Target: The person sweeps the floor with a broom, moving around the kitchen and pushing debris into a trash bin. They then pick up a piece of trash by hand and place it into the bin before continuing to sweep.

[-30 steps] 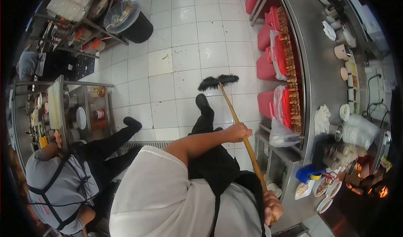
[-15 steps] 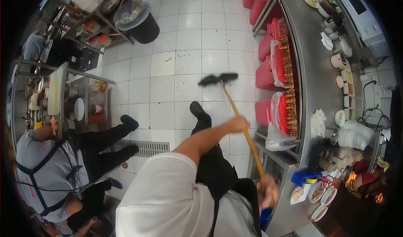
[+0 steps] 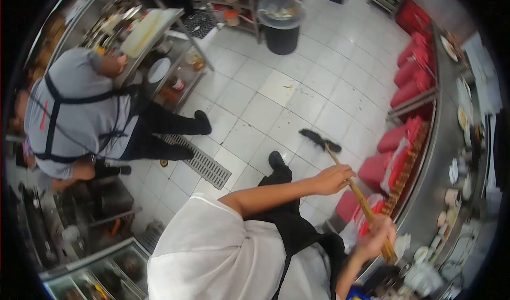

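Observation:
A broom with a dark bristle head [image 3: 319,140] lies against the white floor tiles, its yellowish wooden handle [image 3: 363,204] slanting down towards me. My left hand [image 3: 334,179] is closed around the middle of the handle. Nearer to me, my right hand [image 3: 378,236] grips the handle close to its end, which sticks out below the fingers. The broom head sits ahead of my dark shoe [image 3: 276,161], apart from it. Small dark bits and a scrap [image 3: 287,86] dot the tiles beyond.
A steel counter [image 3: 445,140] runs along the right, with red containers [image 3: 390,139] beneath it. A lined bin [image 3: 281,37] stands ahead. On the left a co-worker [image 3: 90,103] stands at a work table [image 3: 151,34]. A floor grate [image 3: 204,164] lies between us.
My view has turned, so the co-worker, bin and counter sit differently in it. The broom head has shifted across the floor, and both hands are still on the handle.

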### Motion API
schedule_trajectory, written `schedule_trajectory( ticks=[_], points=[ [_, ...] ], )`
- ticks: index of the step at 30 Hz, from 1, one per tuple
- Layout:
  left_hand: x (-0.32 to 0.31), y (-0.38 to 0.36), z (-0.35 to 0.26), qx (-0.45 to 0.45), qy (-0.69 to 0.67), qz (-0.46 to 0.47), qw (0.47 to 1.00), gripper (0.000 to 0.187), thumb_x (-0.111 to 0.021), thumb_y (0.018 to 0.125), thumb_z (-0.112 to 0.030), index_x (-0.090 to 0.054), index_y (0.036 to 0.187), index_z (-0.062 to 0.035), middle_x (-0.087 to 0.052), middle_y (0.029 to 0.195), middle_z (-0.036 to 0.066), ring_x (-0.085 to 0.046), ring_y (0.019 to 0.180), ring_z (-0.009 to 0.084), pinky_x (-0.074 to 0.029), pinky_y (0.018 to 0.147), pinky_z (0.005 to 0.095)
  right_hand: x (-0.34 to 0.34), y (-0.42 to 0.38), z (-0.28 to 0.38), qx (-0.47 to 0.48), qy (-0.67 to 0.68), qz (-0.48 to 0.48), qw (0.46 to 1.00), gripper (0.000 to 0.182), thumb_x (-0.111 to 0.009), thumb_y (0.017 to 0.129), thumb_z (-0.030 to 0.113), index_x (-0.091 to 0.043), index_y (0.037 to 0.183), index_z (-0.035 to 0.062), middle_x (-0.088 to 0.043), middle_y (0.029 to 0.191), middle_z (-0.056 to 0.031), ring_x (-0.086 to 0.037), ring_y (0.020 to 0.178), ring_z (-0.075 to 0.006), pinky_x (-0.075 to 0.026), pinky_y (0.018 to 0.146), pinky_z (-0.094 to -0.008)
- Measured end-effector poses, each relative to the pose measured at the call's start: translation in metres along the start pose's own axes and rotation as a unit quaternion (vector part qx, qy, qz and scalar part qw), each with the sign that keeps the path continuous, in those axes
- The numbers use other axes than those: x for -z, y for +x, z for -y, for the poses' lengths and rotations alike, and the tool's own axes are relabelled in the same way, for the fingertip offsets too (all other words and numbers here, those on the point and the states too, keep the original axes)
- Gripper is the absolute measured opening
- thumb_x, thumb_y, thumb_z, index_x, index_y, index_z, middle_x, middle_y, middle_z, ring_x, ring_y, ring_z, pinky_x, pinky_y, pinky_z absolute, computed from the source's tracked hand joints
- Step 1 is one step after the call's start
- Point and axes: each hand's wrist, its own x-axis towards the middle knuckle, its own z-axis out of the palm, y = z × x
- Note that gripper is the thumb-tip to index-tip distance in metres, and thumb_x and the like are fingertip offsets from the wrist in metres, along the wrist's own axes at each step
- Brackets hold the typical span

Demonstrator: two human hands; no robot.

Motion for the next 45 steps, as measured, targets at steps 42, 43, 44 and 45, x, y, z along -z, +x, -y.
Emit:
schedule_trajectory(
  ticks=[42, 43, 44, 45],
  points=[
    [0.349, 0.015, -0.089, 0.008, -0.012, -0.655, 0.756, 0.041, -0.052, 0.106, -0.03, -0.04, 0.071, -0.012, -0.031, 0.049, -0.004, -0.028, 0.04, 0.0079, -0.025, 0.04, 0.0269, -0.514, 0.069, -0.215, 0.195, 0.033, 0.813, 0.547, 0.005, -0.069, 0.072, 0.013, -0.071, 0.076, 0.0117, -0.07, 0.076, -0.0133, -0.068, 0.075, -0.0369, -0.054, 0.068, -0.0468],
    [0.347, 0.021, -0.077, 0.002, -0.031, -0.657, 0.753, 0.042, -0.052, 0.106, -0.029, -0.039, 0.069, -0.0116, -0.03, 0.049, -0.004, -0.027, 0.041, 0.0093, -0.027, 0.042, 0.0283, -0.521, 0.081, -0.226, 0.21, 0.033, 0.803, 0.557, 0.005, -0.07, 0.071, 0.012, -0.071, 0.076, 0.0111, -0.07, 0.076, -0.0129, -0.068, 0.075, -0.0368, -0.053, 0.067, -0.0465],
    [0.345, 0.028, -0.065, 0.01, -0.049, -0.662, 0.748, 0.044, -0.052, 0.106, -0.027, -0.038, 0.067, -0.0109, -0.032, 0.049, -0.002, -0.028, 0.042, 0.0109, -0.029, 0.042, 0.0303, -0.528, 0.095, -0.237, 0.207, 0.018, 0.795, 0.57, 0.006, -0.07, 0.07, 0.011, -0.071, 0.076, 0.0113, -0.07, 0.076, -0.0126, -0.068, 0.075, -0.0366, -0.054, 0.068, -0.0464],
    [0.344, 0.035, -0.054, 0.019, -0.067, -0.666, 0.742, 0.045, -0.052, 0.106, -0.025, -0.038, 0.065, -0.0102, -0.033, 0.05, -0.001, -0.03, 0.042, 0.0126, -0.031, 0.043, 0.0322, -0.534, 0.11, -0.246, 0.203, 0.004, 0.787, 0.583, 0.007, -0.071, 0.069, 0.01, -0.071, 0.076, 0.0115, -0.07, 0.076, -0.0123, -0.068, 0.075, -0.0363, -0.054, 0.068, -0.0462]
  ],
)
